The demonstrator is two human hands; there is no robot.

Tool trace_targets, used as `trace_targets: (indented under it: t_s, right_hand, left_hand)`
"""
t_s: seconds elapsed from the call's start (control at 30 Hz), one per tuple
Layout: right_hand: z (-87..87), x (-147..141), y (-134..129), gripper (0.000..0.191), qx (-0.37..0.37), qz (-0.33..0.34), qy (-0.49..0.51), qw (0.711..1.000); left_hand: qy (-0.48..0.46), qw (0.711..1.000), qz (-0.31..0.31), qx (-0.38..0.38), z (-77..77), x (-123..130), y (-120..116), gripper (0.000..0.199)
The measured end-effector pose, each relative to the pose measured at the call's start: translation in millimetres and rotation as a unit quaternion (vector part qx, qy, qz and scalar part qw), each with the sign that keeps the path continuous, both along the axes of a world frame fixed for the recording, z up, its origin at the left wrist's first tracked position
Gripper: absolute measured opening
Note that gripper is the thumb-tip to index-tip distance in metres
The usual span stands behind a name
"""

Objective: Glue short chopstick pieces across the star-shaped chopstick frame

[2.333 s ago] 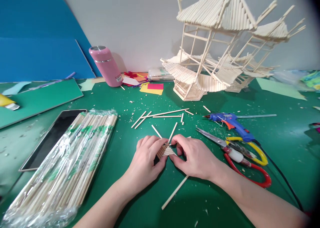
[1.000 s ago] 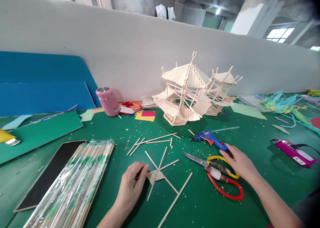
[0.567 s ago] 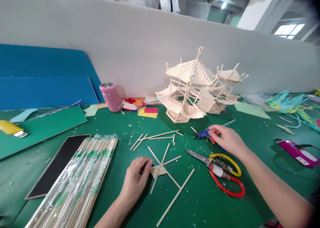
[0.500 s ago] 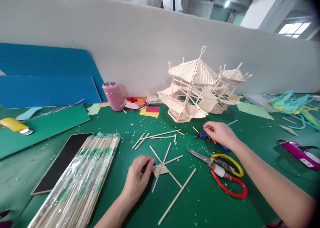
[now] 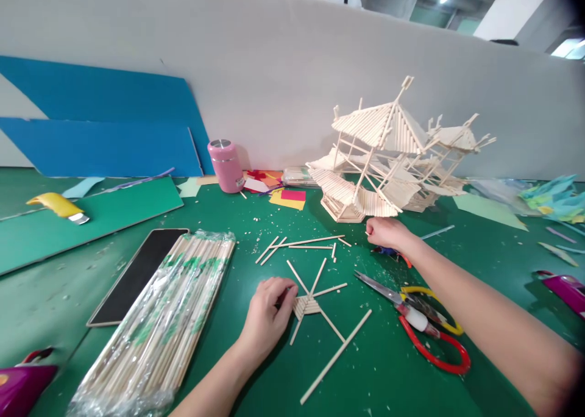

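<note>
A small frame of thin wooden sticks (image 5: 311, 306) lies spread like spokes on the green table, one part filled with short sticks. My left hand (image 5: 273, 310) rests at its left edge, fingers curled; what they hold, if anything, is hidden. Farther back, my right hand (image 5: 386, 233) is closed by the base of the stick pavilion model (image 5: 388, 136), above a blue tool (image 5: 388, 250) it partly covers. Its fingertips are pinched on something too small to name. One long stick (image 5: 336, 357) lies in front of the frame, and several loose sticks (image 5: 311, 244) lie behind it.
Scissors with red and yellow handles (image 5: 423, 319) lie under my right forearm. On the left are a wrapped bundle of sticks (image 5: 159, 319), a black slab (image 5: 137, 277) and a yellow cutter (image 5: 57, 205). A pink flask (image 5: 226, 167) stands near the back wall.
The view has shifted, so most things sit farther right or left of before. My right hand has moved left, towards the pavilion's base. My left hand stays at the stick frame.
</note>
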State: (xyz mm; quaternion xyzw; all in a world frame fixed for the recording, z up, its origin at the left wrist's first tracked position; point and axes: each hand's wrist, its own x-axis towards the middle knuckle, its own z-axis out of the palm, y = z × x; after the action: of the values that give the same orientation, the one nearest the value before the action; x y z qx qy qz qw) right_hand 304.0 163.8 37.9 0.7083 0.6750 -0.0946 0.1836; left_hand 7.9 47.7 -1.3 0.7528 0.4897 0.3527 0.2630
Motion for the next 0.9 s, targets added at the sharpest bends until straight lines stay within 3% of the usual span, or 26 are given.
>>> trace_targets:
  t_s: [0.2,0.4,0.57,0.77,0.9]
  right_hand:
    - [6.9,-7,-4,0.028,0.020,0.007,0.023,0.999]
    - [20.8,-36,-29,0.027,0.030,0.068,0.118,0.990]
    - [13.2,-63,-45,0.026,0.037,0.109,0.180,0.977]
    - [19.2,-75,-62,0.015,0.131,0.116,0.230,0.957]
    - [27.2,-81,-95,0.011,0.180,0.118,0.290,0.933]
  left_hand:
    - [-0.001,1.000,0.000,0.009,-1.8,-1,0,0.017]
    - [-0.008,1.000,0.016,0.013,-4.4,-1,0,0.015]
    - [-0.011,0.999,0.044,0.007,-3.3,-2,2,0.017]
    - [-0.001,0.998,0.063,0.002,1.0,-2,1,0.019]
    - [0.004,0.997,0.072,-0.003,3.1,-1,0,0.023]
